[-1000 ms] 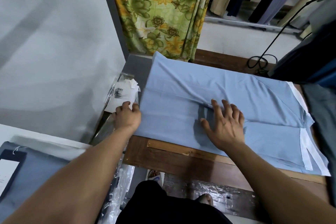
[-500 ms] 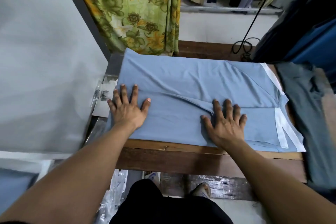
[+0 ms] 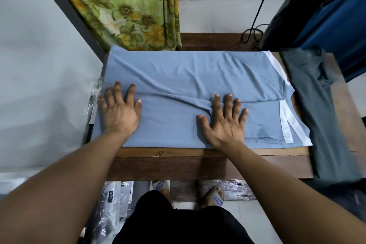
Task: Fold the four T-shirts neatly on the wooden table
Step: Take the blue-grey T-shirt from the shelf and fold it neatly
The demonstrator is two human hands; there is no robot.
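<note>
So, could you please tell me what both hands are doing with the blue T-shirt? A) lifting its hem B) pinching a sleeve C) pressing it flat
C: the left hand and right hand lie palm-down, fingers straight and spread, on the blue T-shirt.

Floral curtain [image 3: 126, 6] hangs top left; black cable [image 3: 244, 36] coiled right of it; plastic bags [image 3: 114, 204] on floor
</note>
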